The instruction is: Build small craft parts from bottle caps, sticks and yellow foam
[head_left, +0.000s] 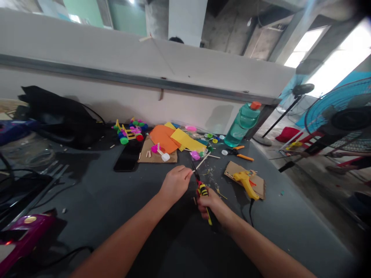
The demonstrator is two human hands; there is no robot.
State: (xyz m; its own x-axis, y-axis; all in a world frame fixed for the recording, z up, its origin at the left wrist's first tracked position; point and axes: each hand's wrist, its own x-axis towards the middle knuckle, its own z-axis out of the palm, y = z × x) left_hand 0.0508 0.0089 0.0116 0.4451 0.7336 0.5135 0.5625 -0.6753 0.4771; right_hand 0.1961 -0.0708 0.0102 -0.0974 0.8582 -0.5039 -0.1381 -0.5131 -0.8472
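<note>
Left grip (176, 183) pinched shut on the stick (203, 160) by its near end; long axis slants away rightward—across the pliers (203, 190), closed in right grip (209, 204). Left fingertips nearer.

Bare, smooth forearms (124, 233) taper toward the bare left hand (175, 183) and right hand (211, 204).

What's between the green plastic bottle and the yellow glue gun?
Orange-handled pliers and the edge of the brown cardboard, in the head view.
</note>
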